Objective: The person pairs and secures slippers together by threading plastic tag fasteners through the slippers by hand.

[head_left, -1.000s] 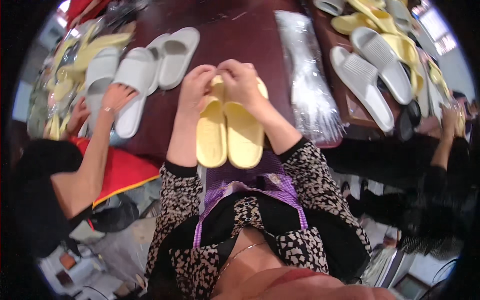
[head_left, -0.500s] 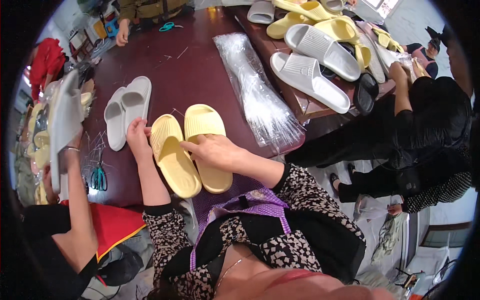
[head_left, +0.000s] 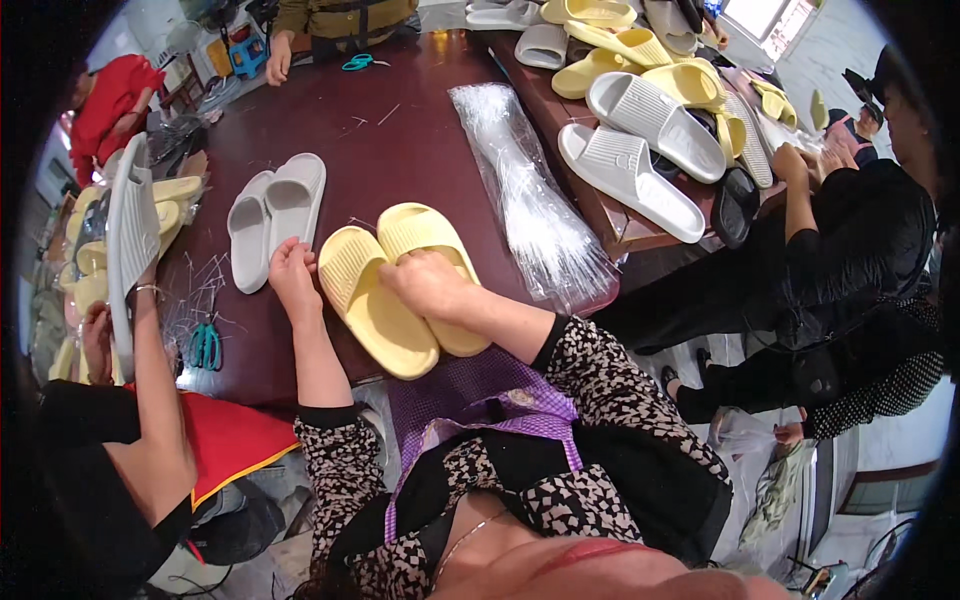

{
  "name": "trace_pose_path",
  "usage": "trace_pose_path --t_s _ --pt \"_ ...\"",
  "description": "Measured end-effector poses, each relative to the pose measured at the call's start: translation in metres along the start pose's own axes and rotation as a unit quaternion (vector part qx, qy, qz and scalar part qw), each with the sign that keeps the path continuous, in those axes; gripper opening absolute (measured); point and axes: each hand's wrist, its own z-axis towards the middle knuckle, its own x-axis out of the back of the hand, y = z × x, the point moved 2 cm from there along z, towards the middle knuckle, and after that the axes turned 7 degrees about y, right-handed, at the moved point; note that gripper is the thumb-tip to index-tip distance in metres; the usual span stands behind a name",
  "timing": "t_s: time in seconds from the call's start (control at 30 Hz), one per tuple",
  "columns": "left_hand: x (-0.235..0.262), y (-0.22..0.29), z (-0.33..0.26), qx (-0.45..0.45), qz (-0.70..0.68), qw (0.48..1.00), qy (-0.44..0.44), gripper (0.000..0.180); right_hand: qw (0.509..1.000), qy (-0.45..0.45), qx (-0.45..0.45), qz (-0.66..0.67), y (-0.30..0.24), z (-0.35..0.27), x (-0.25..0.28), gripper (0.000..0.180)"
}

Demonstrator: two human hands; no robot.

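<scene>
A pair of yellow slide slippers (head_left: pixel 392 325) sits side by side at the table's near edge, toes pointing away and tilted left. Over their touching inner edges, my right hand (head_left: pixel 432 284) is closed, gripping the pair, its fingertips tucked near the straps. Just left of the slippers, my left hand (head_left: pixel 294 280) has its fingers bent together in a pinch; whatever they hold, if anything, is too small to make out. Beyond that hand lies a pair of grey slide slippers (head_left: pixel 268 215) on the dark red table (head_left: pixel 400 140).
A clear bag of white plastic ties (head_left: pixel 530 190) lies right of centre. Grey and yellow slippers (head_left: pixel 655 125) pile up on the right-hand table. Teal scissors (head_left: pixel 206 347) lie left among loose ties. Another person (head_left: pixel 150 380) at left holds a grey slipper (head_left: pixel 133 235); others stand around.
The yellow pair has turned, its heels swinging right. My right hand's fingers have closed further around the inner edges. The whole view has shifted slightly.
</scene>
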Motion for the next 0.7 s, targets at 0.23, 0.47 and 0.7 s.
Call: trace_pose_path --t_s 0.23,0.47,0.7 --pt "0.015 -0.006 0.007 -0.001 0.026 0.999 0.031 0.022 0.992 0.092 -0.085 0.015 0.045 -0.021 0.069 0.016" --pt "0.015 -0.024 -0.002 -0.103 0.110 0.988 0.038 0.020 0.896 0.198 -0.038 -0.396 0.251 -0.002 0.290 0.029" --pt "0.004 -0.017 0.013 -0.264 0.250 0.931 0.046 0.018 0.922 0.271 -0.172 -0.217 0.386 -0.096 0.332 0.056"
